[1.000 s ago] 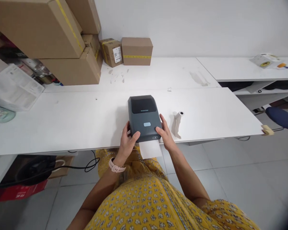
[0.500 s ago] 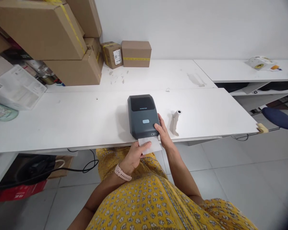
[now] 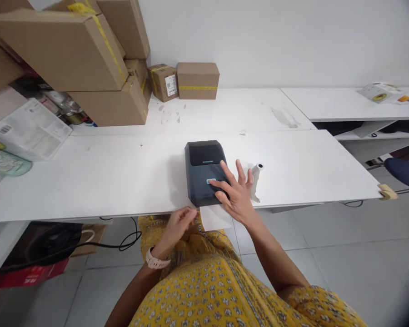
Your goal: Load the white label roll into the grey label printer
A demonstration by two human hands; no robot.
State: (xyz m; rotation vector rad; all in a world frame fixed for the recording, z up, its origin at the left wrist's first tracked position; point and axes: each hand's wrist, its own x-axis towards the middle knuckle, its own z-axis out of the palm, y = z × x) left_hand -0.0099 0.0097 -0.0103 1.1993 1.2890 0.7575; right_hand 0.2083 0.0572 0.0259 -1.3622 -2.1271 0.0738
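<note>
Label printer [image 3: 202, 193] sits at the front edge of the white worktop [image 3: 122, 181]; the right hand [image 3: 237, 200] has its forefinger on the button [image 3: 211, 180], others spread, gripping nothing; the left hand [image 3: 179, 227], loosely curled, looks empty beside that edge; unbraced, the printer might slide under a hard press.

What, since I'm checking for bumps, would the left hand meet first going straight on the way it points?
Most likely the printer, at its near left corner, as the left hand points toward it; the edge of the table might come first, since the hand's height is unclear.
</note>
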